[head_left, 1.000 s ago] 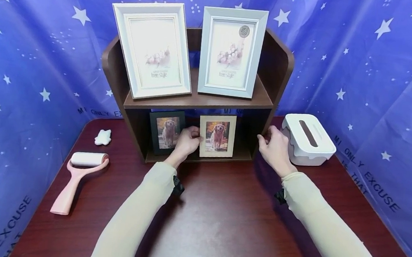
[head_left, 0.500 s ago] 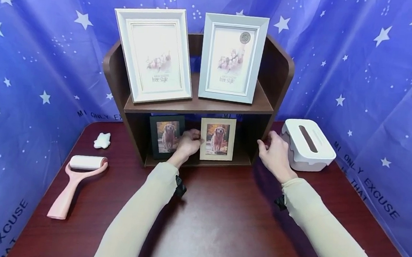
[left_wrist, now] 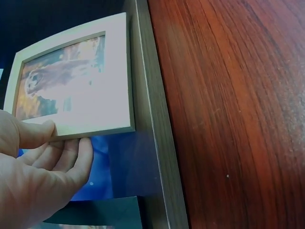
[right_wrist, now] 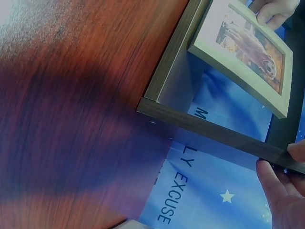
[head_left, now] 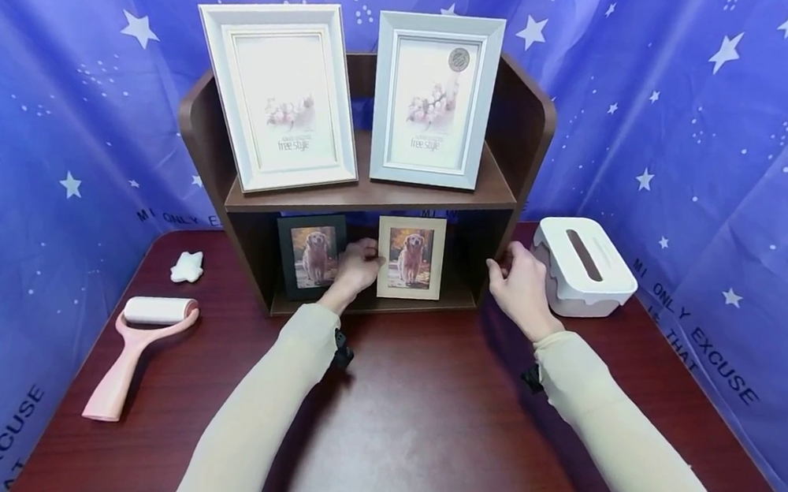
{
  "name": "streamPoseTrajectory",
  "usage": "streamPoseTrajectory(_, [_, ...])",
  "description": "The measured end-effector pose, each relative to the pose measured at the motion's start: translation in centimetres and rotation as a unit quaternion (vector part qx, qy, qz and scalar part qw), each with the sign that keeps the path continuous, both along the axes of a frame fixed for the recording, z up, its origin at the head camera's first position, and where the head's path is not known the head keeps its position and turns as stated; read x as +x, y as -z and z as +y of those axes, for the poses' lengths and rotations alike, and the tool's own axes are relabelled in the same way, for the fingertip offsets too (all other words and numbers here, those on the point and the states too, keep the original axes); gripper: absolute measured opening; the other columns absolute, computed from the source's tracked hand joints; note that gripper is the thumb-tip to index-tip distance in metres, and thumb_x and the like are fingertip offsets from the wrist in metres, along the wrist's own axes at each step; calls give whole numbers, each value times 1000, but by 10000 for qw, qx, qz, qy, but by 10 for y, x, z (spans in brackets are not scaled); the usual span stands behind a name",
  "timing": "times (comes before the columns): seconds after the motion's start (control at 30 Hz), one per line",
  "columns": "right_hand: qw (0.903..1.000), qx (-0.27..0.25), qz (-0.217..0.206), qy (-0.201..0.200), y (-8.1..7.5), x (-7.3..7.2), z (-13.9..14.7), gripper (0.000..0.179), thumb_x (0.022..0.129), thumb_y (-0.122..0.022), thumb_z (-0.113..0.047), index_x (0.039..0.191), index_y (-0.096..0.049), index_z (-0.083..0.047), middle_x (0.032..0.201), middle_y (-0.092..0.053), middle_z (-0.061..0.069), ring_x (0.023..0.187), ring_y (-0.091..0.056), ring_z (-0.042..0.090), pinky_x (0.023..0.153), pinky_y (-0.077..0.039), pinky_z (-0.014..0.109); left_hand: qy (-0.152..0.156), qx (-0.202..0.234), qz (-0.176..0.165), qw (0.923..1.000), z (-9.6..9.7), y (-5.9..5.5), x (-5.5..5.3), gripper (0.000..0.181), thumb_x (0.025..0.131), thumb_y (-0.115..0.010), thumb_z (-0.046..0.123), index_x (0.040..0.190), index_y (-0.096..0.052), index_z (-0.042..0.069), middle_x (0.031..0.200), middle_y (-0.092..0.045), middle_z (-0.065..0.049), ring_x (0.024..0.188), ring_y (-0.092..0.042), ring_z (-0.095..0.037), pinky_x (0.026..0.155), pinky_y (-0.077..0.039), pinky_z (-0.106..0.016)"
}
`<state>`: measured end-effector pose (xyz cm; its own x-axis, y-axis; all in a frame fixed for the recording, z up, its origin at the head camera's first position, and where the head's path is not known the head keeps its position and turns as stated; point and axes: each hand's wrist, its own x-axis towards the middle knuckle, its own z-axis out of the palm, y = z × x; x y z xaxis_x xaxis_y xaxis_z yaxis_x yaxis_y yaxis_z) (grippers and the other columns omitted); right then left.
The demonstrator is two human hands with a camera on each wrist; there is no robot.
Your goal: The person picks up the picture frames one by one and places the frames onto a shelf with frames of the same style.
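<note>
A cream picture frame (head_left: 410, 259) with a dog photo stands on the lower level of a dark brown shelf (head_left: 371, 190). My left hand (head_left: 358, 268) pinches its left edge, thumb on the front and fingers behind, as the left wrist view shows. Just left of that hand leans a black picture frame (head_left: 310, 256) with the same photo, partly covered by the hand. My right hand (head_left: 521, 290) pinches the front edge of the shelf's right side panel; in the right wrist view its thumb and fingers (right_wrist: 271, 179) lie on either side of the board.
On the shelf's top stand a tilted white picture frame (head_left: 280, 96) and a grey-blue picture frame (head_left: 435, 99). A white tissue box (head_left: 584, 268) sits close beside my right hand. At left lie a pink-handled roller (head_left: 135, 348) and a small white star-shaped object (head_left: 188, 266).
The head view shifts slightly. Both hands keep their places at the cream picture frame and the shelf's side panel, and nothing else has visibly moved.
</note>
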<state>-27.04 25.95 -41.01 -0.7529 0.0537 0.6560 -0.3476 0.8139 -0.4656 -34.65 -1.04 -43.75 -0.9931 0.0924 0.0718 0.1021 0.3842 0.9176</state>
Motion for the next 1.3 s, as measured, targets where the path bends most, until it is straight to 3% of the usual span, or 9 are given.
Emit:
streamPoseTrajectory(0.43, [10000,-30,-40,22,-2,0,0,16,82,-68,-6,82,-55,3,71,-59,16,65,-56,29,61,-43,41,-205,-319,66,9993,3,-4,-1,28,87,-64,6,114,-63,0,105,-67,-14,102,-58,-30,87,-45,-38])
streamPoseTrajectory(0.7, [9999,-36,-101,19,-1,1,-3,16,82,-68,-7,82,-55,2,71,-58,14,66,-56,29,62,-44,42,-366,-164,-122,9991,3,-2,1,29,86,-65,4,115,-64,1,105,-66,-14,100,-59,-29,82,-48,-37])
streamPoseTrajectory(0.97, [9999,-95,-100,-1,0,0,-1,15,82,-67,-5,84,-56,5,76,-62,20,70,-60,34,65,-46,44,-278,-101,-188,9994,2,-4,0,34,86,-66,8,120,-61,2,107,-65,-15,97,-60,-29,78,-50,-36])
streamPoseTrajectory(1.3, [10000,-25,-75,29,-1,1,-1,16,82,-68,-7,84,-56,3,75,-61,16,70,-59,30,65,-46,44,-307,-360,-19,9989,5,-11,7,58,87,-67,14,140,-46,5,120,-60,-19,106,-58,-30,87,-47,-37])
